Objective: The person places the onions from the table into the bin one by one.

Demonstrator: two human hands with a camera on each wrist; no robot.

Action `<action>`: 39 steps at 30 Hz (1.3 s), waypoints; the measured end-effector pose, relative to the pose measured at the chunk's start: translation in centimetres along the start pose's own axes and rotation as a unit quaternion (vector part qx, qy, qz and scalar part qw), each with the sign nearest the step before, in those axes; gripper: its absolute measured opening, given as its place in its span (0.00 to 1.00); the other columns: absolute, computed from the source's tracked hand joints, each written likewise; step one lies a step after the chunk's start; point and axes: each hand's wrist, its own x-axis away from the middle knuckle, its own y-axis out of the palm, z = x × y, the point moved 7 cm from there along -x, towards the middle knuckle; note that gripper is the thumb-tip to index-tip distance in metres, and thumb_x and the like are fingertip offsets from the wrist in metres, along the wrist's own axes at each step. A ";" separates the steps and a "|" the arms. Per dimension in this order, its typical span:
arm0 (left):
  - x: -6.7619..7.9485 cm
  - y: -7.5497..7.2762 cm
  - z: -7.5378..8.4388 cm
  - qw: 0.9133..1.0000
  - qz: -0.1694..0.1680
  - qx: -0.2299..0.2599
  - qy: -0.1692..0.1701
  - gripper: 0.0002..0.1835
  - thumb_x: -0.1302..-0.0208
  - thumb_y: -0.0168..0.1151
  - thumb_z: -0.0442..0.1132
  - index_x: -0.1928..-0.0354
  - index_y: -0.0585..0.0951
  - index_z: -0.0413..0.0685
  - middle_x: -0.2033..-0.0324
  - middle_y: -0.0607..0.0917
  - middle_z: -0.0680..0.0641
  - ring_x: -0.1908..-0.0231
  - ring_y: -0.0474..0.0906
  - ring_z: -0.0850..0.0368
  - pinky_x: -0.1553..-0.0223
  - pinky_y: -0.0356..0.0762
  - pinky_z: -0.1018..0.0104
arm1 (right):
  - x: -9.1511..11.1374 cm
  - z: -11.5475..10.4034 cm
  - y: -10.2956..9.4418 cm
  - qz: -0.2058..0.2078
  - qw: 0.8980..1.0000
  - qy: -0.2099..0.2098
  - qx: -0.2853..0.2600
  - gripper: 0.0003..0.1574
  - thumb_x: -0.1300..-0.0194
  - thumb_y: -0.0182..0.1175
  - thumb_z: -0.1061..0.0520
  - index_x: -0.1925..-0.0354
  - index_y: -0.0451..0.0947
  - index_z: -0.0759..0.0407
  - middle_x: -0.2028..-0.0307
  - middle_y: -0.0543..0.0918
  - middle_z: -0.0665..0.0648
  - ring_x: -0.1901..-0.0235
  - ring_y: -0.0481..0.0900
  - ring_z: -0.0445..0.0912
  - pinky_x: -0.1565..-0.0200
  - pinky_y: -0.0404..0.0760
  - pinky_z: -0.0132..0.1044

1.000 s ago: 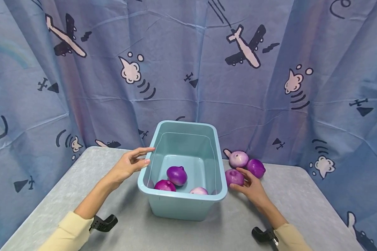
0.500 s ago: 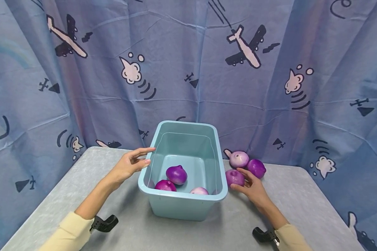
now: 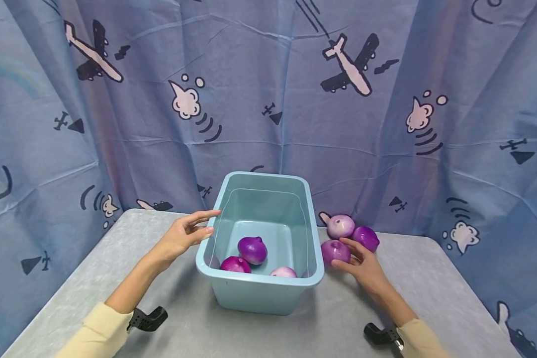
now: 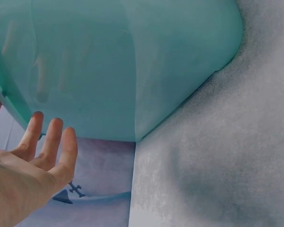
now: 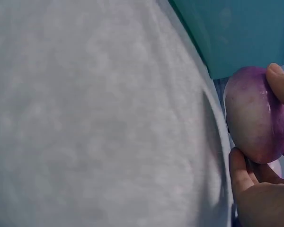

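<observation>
A light blue plastic tub [image 3: 268,281] stands mid-table with three red onions inside: a dark purple onion [image 3: 252,250], a magenta onion [image 3: 235,264] and a pale onion [image 3: 284,272], the last two partly hidden by the front rim. My left hand [image 3: 183,236] rests its index finger and thumb at the tub's left rim; in the left wrist view its other fingers [image 4: 52,137] spread loosely by the outer wall. Right of the tub, my right hand [image 3: 362,263] grips a purple-and-white red onion [image 5: 248,113] between thumb and fingers.
Behind the gripped onion lie a pale purple onion [image 3: 340,226] and a deep purple onion [image 3: 366,238], near the grey table's [image 3: 411,278] back edge. A blue curtain [image 3: 268,99] printed with airplanes hangs behind the table.
My right hand has shifted slightly right, and the onion in its grip has moved a little. The left hand and tub stay in place.
</observation>
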 end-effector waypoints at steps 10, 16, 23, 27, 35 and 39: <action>-0.1 0.1 0.1 1.000 -0.005 0.007 -0.002 0.26 0.28 0.64 0.42 0.30 0.75 0.47 0.32 0.73 0.40 0.38 0.74 0.42 0.44 0.75 0.49 | 0.4 -2.5 -0.8 -0.021 0.999 -0.005 0.025 0.43 0.35 0.71 0.60 0.27 0.65 0.64 0.33 0.68 0.72 0.35 0.68 0.66 0.48 0.74 0.26; -0.1 0.1 0.1 1.000 -0.007 0.011 -0.005 0.27 0.28 0.65 0.42 0.30 0.75 0.47 0.31 0.72 0.40 0.39 0.75 0.44 0.43 0.74 0.50 | 0.7 -3.9 -1.3 -0.023 0.999 -0.006 0.022 0.43 0.35 0.71 0.61 0.27 0.65 0.64 0.33 0.68 0.71 0.36 0.69 0.67 0.49 0.76 0.28; -0.1 0.0 0.2 1.000 -0.006 0.014 -0.007 0.27 0.29 0.65 0.41 0.30 0.75 0.46 0.32 0.72 0.40 0.41 0.77 0.45 0.45 0.75 0.55 | 0.9 -4.9 -1.9 -0.032 0.999 0.001 0.031 0.44 0.34 0.71 0.58 0.26 0.64 0.60 0.31 0.65 0.70 0.35 0.68 0.69 0.49 0.79 0.35; -0.1 -0.1 0.2 1.000 -0.005 0.016 -0.008 0.28 0.29 0.66 0.41 0.30 0.75 0.46 0.34 0.75 0.40 0.44 0.78 0.46 0.47 0.76 0.58 | 1.0 -5.7 -2.2 -0.031 0.998 -0.006 0.046 0.44 0.34 0.71 0.57 0.26 0.65 0.59 0.32 0.66 0.70 0.37 0.69 0.68 0.50 0.80 0.36; -0.1 -0.1 0.2 1.000 -0.003 0.020 -0.020 0.28 0.30 0.67 0.42 0.30 0.75 0.46 0.34 0.76 0.42 0.44 0.79 0.50 0.47 0.77 0.57 | 1.2 -7.2 -3.0 -0.027 0.998 -0.015 0.050 0.41 0.33 0.70 0.57 0.26 0.65 0.58 0.34 0.68 0.68 0.41 0.74 0.57 0.51 0.80 0.33; -0.1 -0.1 0.2 0.999 -0.001 0.018 -0.026 0.28 0.31 0.68 0.42 0.30 0.76 0.47 0.35 0.77 0.43 0.44 0.79 0.50 0.48 0.77 0.57 | 1.4 -7.9 -3.5 -0.031 0.998 -0.023 0.050 0.41 0.32 0.69 0.58 0.26 0.65 0.57 0.33 0.67 0.67 0.43 0.75 0.53 0.52 0.81 0.35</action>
